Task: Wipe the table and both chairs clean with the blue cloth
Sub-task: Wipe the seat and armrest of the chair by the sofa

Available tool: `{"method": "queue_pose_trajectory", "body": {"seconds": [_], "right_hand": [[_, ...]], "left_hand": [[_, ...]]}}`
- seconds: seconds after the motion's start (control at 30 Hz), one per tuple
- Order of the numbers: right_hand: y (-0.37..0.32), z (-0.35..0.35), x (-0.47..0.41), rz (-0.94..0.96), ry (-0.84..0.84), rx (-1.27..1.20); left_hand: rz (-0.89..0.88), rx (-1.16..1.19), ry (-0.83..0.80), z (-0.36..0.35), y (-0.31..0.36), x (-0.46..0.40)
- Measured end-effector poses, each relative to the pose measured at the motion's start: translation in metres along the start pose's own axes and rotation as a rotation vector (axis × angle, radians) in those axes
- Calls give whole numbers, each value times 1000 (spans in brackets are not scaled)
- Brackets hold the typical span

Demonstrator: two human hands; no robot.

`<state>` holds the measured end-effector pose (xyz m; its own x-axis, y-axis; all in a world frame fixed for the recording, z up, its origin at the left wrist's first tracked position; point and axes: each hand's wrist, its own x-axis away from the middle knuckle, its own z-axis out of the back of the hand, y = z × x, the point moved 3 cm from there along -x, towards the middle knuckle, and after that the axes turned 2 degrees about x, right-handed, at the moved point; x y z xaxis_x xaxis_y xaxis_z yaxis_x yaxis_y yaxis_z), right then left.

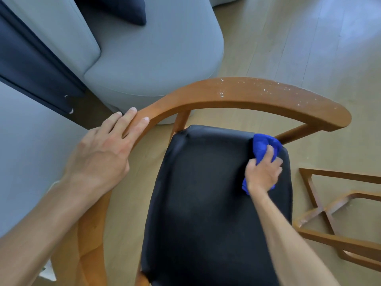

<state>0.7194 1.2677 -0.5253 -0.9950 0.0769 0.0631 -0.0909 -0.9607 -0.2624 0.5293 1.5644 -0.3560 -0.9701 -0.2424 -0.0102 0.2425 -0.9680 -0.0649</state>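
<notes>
A wooden chair fills the head view, with a curved back rail (pixel 237 96) and a black padded seat (pixel 206 203). White specks and dust lie along the right half of the rail. My left hand (pixel 103 153) rests on the rail's left part, fingers wrapped over its top. My right hand (pixel 263 172) presses a bunched blue cloth (pixel 262 146) onto the far right corner of the seat. The cloth sticks out past my fingers and below my wrist.
A light grey sofa (pixel 154 58) with a dark blue cushion (pixel 123 9) stands just behind the chair. A wooden frame of crossed bars (pixel 321 211) stands on the pale wood floor (pixel 299 38) to the right. A dark blue fabric strip (pixel 35 65) crosses the left.
</notes>
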Motion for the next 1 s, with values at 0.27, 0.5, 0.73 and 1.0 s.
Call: {"method": "queue_pose_trajectory", "body": {"seconds": [0.27,0.5,0.73,1.0], "right_hand": [[-42,-27,262,902,-395,-106],[-14,-22,159,1464,-187,67],[-130,-44,77,389,-125,3],[-59,-44,300,1698,-719,238]], "left_hand": [[33,3,-52,0,-1,0],[83,4,-95,1,2,-1],[97,10,-148,1,2,-2],[109,13,-168,2,3,-1]]}}
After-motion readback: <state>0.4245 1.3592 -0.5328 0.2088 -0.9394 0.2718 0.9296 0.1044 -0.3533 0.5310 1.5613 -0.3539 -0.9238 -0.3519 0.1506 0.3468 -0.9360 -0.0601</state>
